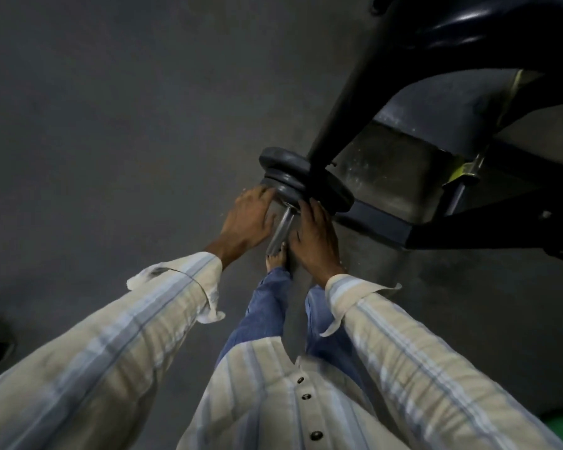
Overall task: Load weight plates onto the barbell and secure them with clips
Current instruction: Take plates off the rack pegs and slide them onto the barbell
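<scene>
We've got both hands on the outermost of the dark round rubber-coated weight plates (pixel 293 190), stacked on the bare steel barbell sleeve (pixel 281 232). Our left hand (pixel 247 219) sits on the plate's left edge, fingers spread flat against the face, not curled round anything. Our right hand (pixel 312 235) is on the right edge, fingers extended up along the plate; can't tell if the thumb hooks behind. The sleeve runs between the two hands, long axis pointing back toward us and slightly down-left, free end just ahead of our wrists. Plates lie directly past the fingertips, away from us, partly under the black frame upright (pixel 348 102). Both hands about equally near. Our read: push straight along the sleeve axis to seat the plate. No clip visible anywhere; clipping not yet done.
</scene>
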